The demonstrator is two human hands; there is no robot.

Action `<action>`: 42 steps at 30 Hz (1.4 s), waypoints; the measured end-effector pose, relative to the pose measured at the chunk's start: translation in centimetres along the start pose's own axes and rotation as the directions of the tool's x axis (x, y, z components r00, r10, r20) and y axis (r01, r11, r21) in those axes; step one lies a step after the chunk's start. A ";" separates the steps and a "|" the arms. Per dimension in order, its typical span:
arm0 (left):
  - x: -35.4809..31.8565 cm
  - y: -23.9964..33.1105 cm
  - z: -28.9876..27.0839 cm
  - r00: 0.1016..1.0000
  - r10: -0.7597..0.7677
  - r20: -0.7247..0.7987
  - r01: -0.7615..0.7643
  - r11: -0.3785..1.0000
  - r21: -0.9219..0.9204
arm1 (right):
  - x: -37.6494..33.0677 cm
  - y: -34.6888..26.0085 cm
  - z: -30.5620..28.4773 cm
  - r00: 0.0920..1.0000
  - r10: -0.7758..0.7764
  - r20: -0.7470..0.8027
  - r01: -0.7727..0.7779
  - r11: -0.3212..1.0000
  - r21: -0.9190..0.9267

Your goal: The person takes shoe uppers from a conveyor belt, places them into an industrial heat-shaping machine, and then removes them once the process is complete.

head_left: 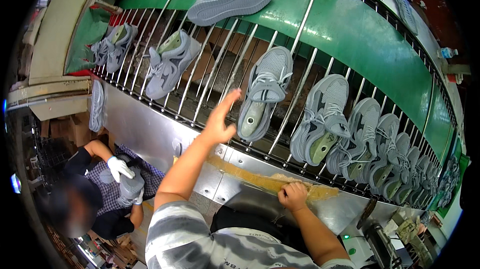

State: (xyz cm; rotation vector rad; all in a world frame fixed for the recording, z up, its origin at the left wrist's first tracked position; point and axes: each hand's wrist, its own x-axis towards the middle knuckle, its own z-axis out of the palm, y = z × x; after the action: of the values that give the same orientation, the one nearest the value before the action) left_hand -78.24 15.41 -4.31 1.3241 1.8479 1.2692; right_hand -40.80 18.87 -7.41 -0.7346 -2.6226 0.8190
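Observation:
My left hand [220, 121] reaches over the metal rods, its fingers stretched out and apart and nothing in them. Just right of its fingertips lies a grey lace-up sports shoe [265, 86], toe away from me, with a green shoe last [250, 119] inside. My right hand [293, 196] is curled closed at the yellow-brown taped edge [260, 181] of the metal ledge. What its fingers hold, if anything, is hidden. Another grey shoe [325, 114], also on a green last, stands to the right.
More grey shoes [387, 149] line the curved rod conveyor [300, 81] to the right. At left is a shoe [172, 64]; one lies on its side [232, 1] on the green sheet [350, 29]. A white-gloved co-worker [120, 169] holds a grey shoe at lower left.

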 end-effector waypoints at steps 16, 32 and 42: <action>28.1 -7.6 -8.4 0.999 -0.037 0.002 -0.006 -0.104 0.995 | -0.3 -0.6 0.0 1.000 -0.004 -0.013 0.004 1.000 -0.031; -10.8 2.6 -6.8 0.943 -0.331 -0.036 0.081 0.334 -0.939 | -1.8 -0.3 0.4 0.970 0.021 -0.241 -0.003 0.997 0.075; -40.2 15.5 20.9 0.839 -0.524 0.144 0.078 -0.144 -0.986 | -15.1 -1.5 -2.4 0.981 -0.017 0.195 -0.132 0.677 0.724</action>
State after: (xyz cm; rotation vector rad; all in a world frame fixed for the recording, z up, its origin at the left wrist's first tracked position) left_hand -39.31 -12.38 -2.92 -0.2741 0.6092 1.9203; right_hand -27.91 10.59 -6.45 -0.5059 -2.0833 1.8839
